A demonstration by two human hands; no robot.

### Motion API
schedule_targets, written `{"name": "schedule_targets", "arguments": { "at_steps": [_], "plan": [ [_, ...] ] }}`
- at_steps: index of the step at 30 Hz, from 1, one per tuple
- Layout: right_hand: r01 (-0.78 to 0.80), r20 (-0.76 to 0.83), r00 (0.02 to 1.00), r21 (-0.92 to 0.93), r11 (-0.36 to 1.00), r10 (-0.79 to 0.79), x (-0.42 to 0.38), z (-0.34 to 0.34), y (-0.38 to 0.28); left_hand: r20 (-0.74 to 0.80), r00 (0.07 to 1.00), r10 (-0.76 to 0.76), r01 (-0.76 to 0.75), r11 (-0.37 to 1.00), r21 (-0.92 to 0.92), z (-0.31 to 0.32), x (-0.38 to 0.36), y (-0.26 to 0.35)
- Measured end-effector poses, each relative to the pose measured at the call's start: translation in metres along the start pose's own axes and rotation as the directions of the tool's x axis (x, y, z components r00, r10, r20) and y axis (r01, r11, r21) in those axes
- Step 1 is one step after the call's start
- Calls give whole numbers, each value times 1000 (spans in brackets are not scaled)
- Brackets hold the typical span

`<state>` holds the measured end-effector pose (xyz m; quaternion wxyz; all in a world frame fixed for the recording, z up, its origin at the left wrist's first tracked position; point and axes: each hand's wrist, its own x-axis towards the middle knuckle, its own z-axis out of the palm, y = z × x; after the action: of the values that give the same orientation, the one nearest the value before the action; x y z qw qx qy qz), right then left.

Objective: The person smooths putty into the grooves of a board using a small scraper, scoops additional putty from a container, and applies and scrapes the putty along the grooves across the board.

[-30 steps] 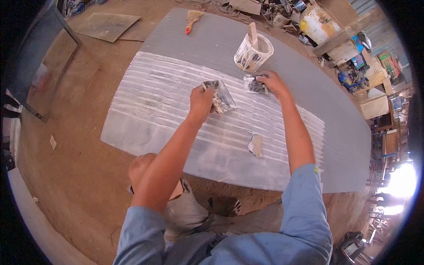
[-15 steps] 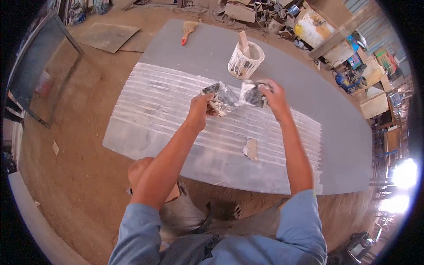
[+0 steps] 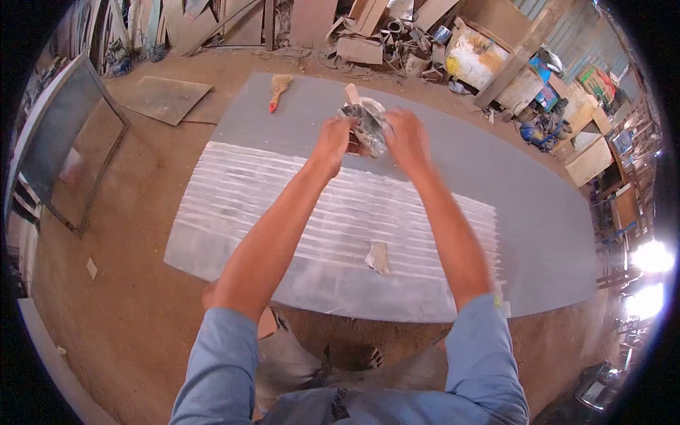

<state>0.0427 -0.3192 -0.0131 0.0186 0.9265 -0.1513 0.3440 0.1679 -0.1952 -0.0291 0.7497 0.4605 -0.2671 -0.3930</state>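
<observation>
My left hand [image 3: 336,143] is closed on a thin, flat putty scraper [image 3: 369,134] smeared with white paste and lifted over the grey panel [image 3: 538,205]. Close beside it, my right hand [image 3: 407,138] is closed with its fingers turned inward. The second flat scraper, seen in it earlier, is mostly hidden now. Behind both hands stands a paste-streaked can [image 3: 373,105], largely covered by them, with a wooden stick [image 3: 351,93] leaning out. Rows of white stripes run across the panel's near half. On them lies a small, paste-marked flat piece [image 3: 377,258].
A paintbrush [image 3: 280,91] with a red-tipped handle lies on the panel's far left. A dark frame [image 3: 106,134] leans at the left, near a flat board [image 3: 164,98] on the dirt floor. Scrap wood and clutter [image 3: 404,49] line the back.
Both hands have moved away from me toward the can, and the two scrapers have come together in front of it. The view has tilted up a little.
</observation>
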Motion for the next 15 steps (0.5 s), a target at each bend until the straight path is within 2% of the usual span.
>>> {"name": "schedule_targets", "arguments": {
  "at_steps": [2, 3, 5, 7, 8, 9, 11, 12, 13, 14, 15],
  "plan": [
    [-163, 59, 986, 90, 983, 158, 18, 33, 37, -108, 988, -111, 115, 993, 38, -9, -2, -1],
    [-173, 54, 984, 92, 981, 168, 23, 29, 36, -103, 988, -114, 119, 992, 47, -11, -1, 2],
    [-133, -136, 977, 194, 972, 161, 27, 17, 28, -183, 980, -83, 97, 993, 69, -15, -8, 4],
    [-219, -194, 928, 405, 888, 317, 9, 34, 22, -186, 983, 3, 29, 985, 172, -23, -18, -1],
    [-164, -270, 926, 339, 926, 263, -5, 16, -1, -187, 982, 31, 11, 975, 223, -27, -17, -6],
    [-109, -338, 920, 262, 959, 197, -22, -2, -32, -146, 987, 60, -29, 979, 201, -26, -24, -8],
    [-135, -83, 983, 277, 951, 164, -57, 9, -59, -125, 990, 69, -48, 985, 166, -20, -57, -17],
    [-169, -106, 971, 327, 930, 214, -71, 1, -71, -143, 988, 52, -29, 987, 156, -18, -76, -22],
    [-186, -124, 960, 381, 905, 249, -81, -6, -83, -190, 981, -37, 47, 998, 48, -14, -96, -22],
    [-195, -121, 959, 375, 906, 256, -91, -7, -91, -238, 964, -120, 107, 992, -65, -13, -112, -22],
    [-178, -81, 972, 352, 919, 219, -101, -6, -102, -237, 963, -131, 120, 991, -62, -17, -126, -28]
  ]
}}
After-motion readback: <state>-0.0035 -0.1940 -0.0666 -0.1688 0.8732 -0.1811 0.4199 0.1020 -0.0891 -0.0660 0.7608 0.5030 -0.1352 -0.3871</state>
